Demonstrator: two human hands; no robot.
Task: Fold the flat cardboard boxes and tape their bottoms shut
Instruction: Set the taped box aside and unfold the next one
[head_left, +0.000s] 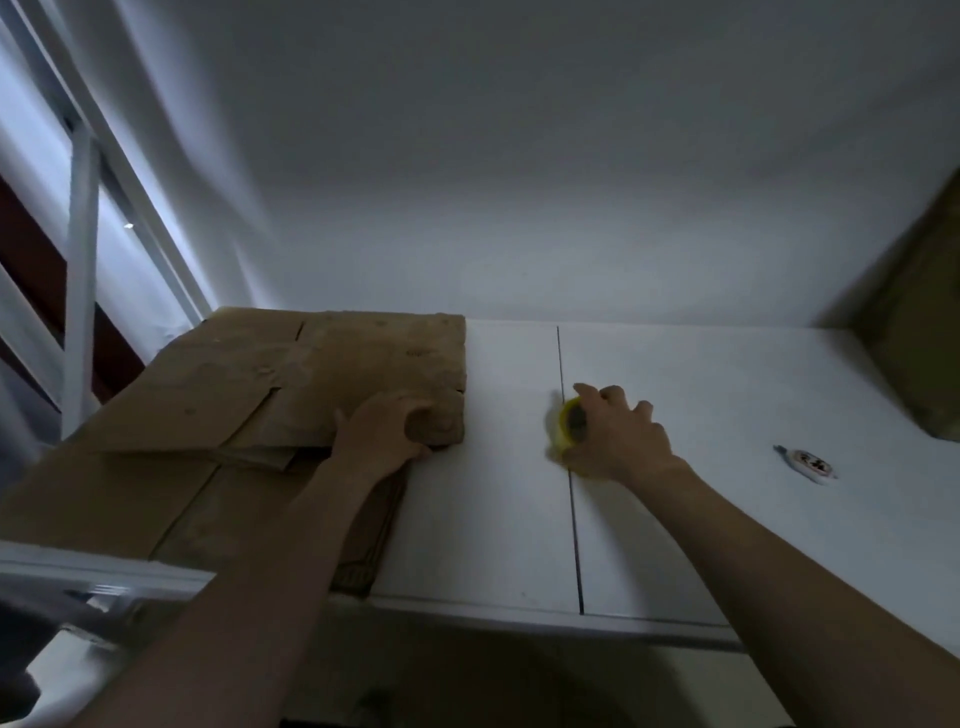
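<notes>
On the white table (675, 395), left hand (387, 431) pinches flat cardboard (322, 374), right hand (618, 431) clasps yellow tape roll (567, 423)

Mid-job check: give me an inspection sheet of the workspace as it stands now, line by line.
Surface: white tabletop with a dark seam running front to back.
Job's things: stack of flat brown cardboard boxes on the table's left part; yellow tape roll, blurred.
Clutter: small white object with a dark tip on the right, too blurred to identify.
Hands: left hand grips the top cardboard's near right corner; right hand closed on the tape roll at the seam.
Cables: nothing seen.
Surroundings: plain white wall; white metal frame at left; brownish shape at far right, unclear.
</notes>
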